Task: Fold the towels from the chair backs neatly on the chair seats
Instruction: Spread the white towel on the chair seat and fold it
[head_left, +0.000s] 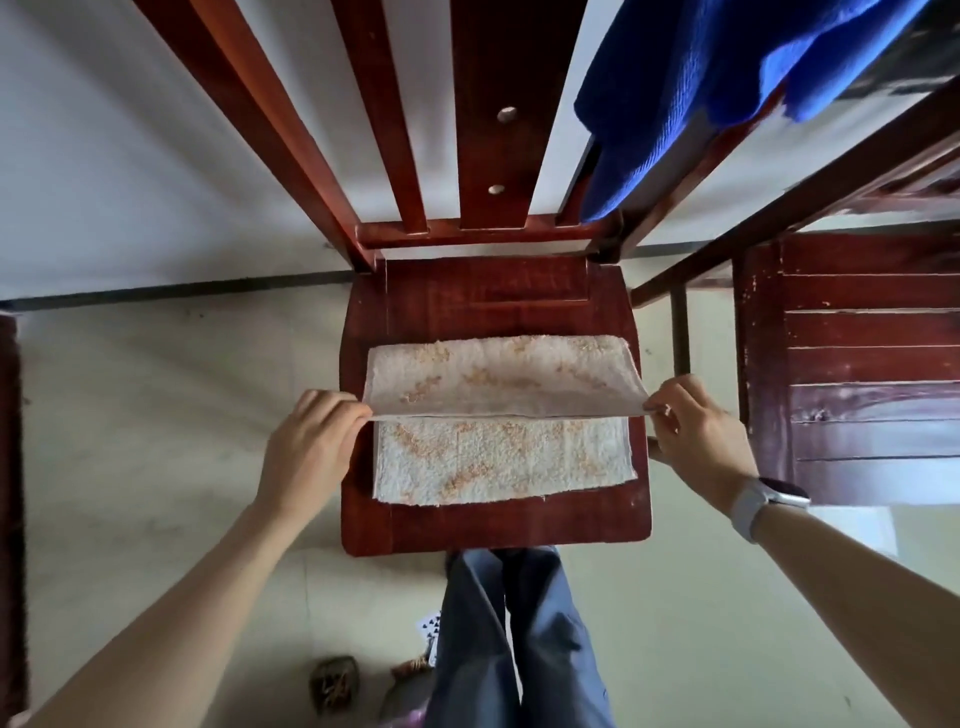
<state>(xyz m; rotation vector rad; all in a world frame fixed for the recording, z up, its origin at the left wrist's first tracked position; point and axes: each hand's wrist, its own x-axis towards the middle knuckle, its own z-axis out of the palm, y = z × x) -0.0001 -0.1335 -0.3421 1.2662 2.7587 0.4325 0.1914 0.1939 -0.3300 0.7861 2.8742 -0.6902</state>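
A white towel with orange speckles lies on the red-brown wooden chair seat in front of me. Its far half is lifted and doubled toward me, with the raised edge running across the towel's middle. My left hand pinches the left corner of that raised edge. My right hand, with a watch on the wrist, pinches the right corner. A blue towel hangs over the back of the neighbouring chair at the upper right.
The chair's slatted back rises behind the seat. A second wooden chair seat stands to the right. My legs in grey trousers are below the seat's front edge. A pale tiled floor and a white wall surround the chairs.
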